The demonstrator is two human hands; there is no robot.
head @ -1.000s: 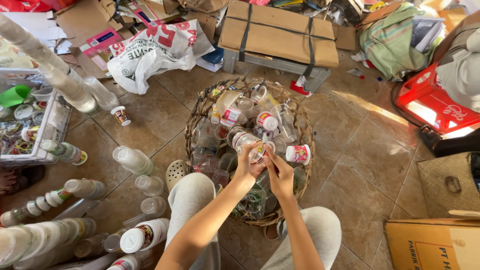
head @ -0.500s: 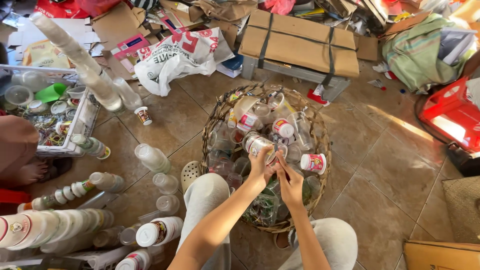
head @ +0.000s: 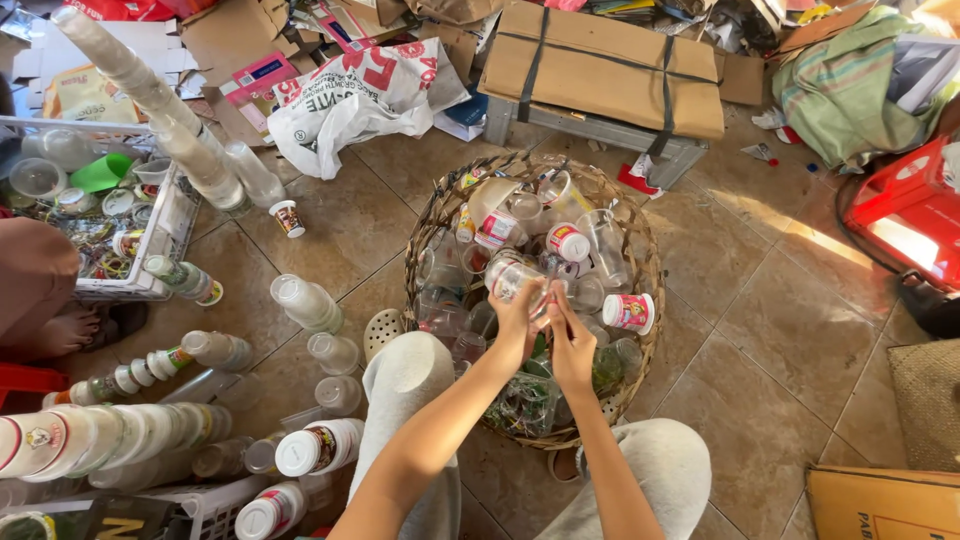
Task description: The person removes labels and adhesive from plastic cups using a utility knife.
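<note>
1. My left hand (head: 518,322) is closed around a clear plastic cup (head: 517,278), gripping it from below so the cup sticks up and away from my fingers, tilted over the wicker basket (head: 430,215).
2. My right hand (head: 573,345) sits just beside the left, touching it near the thumb; its fingers are pinched together at the lower edge of the same cup, though what exactly they pinch is too small to tell.
3. Both hands hover above the near half of the basket, with the cup held just above the heap of other cups inside it.
4. The basket is packed with clear cups and a few printed ones: a small white cup with a red label (head: 629,311) lies to the right of my right hand, and another red-and-white cup (head: 568,242) lies just beyond the one I hold.
5. My knees (head: 408,372) in grey trousers flank the basket's near rim.
6. To my left on the tiled floor (head: 780,330) lie loose clear cups (head: 305,302) and nested stacks of cups (head: 110,440).
7. A long stack of clear cups (head: 150,100) leans over a white crate (head: 165,240) further left.
8. Beyond the basket stands a flat cardboard box (head: 605,65) bound with dark straps, with a white printed sack (head: 360,100) beside it.
</note>
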